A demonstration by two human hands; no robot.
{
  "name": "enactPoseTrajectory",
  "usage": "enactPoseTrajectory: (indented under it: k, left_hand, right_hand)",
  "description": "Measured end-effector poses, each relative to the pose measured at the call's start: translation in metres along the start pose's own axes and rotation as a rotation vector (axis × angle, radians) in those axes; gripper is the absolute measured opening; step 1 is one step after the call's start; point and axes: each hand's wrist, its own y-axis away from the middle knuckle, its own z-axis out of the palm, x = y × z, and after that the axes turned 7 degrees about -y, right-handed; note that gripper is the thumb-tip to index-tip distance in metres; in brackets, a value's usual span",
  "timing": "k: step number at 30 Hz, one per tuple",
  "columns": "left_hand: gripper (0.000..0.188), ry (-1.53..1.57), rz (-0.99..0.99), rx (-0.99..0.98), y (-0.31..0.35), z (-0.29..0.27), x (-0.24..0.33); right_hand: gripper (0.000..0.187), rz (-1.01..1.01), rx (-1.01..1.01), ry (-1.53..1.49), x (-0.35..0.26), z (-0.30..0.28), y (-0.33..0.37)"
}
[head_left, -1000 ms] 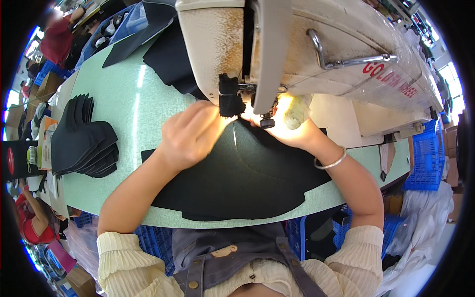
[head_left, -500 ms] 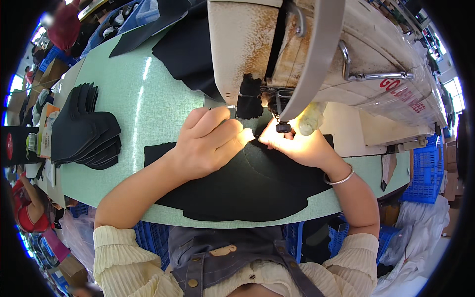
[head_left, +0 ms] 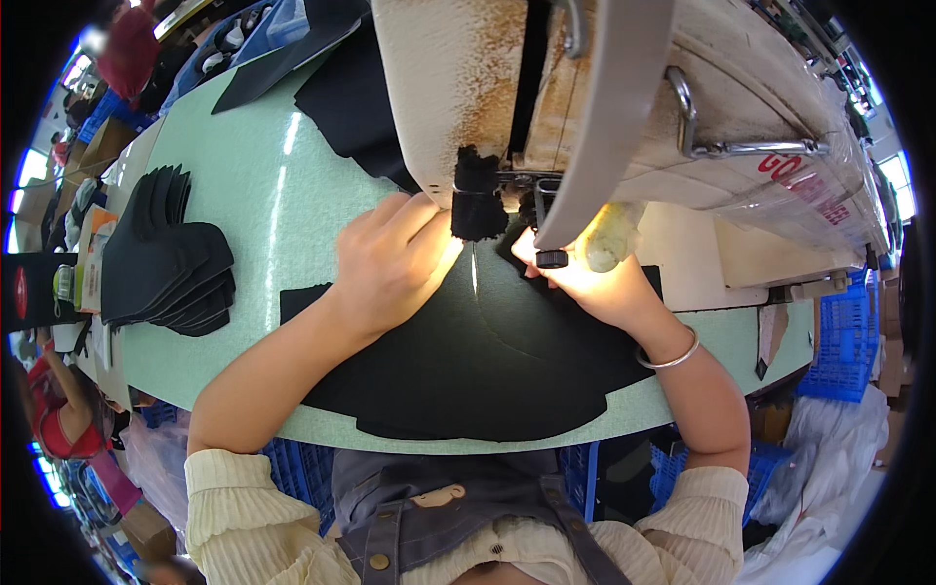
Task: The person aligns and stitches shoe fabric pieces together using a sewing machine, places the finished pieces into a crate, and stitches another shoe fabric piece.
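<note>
A wide piece of black sheet material (head_left: 468, 380) with a notched, rounded front edge lies flat under the head of a sewing machine (head_left: 458, 88). A curved line runs across it, and a bright slit of light shows below the needle area. At the slit's left, my left hand (head_left: 390, 263) is closed, its curled fingers on the sheet's far edge and the fingertips partly behind the machine head. To the right, my right hand (head_left: 609, 288) pinches a raised fold of the sheet, partly hidden by the black knob (head_left: 552, 259). A fuzzy black pad (head_left: 478, 195) covers the needle area.
Stacked black cut pieces (head_left: 171, 258) lie at the table's left. More black sheets (head_left: 356, 107) sit behind the machine head. A blue crate (head_left: 840, 331) stands at the right, beyond the pale green table (head_left: 224, 370). A person in red (head_left: 63, 405) is at the far left.
Both hands have drawn apart and my left hand has moved away toward the machine head. The slit of light now shows between them. The machine appears shifted slightly left in view.
</note>
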Motion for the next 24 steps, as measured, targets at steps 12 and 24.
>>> enactPoseTrajectory:
  k: [12,24]
  left_hand:
    - [0.019,0.093,-0.100,-0.028,0.004,0.003,0.005]
    - [0.018,0.107,-0.058,0.030,0.003,0.005,0.001]
  right_hand:
    - [0.034,0.040,-0.006,-0.019,0.000,0.000,0.001]
    - [0.036,0.082,0.018,0.017,0.003,0.000,0.000]
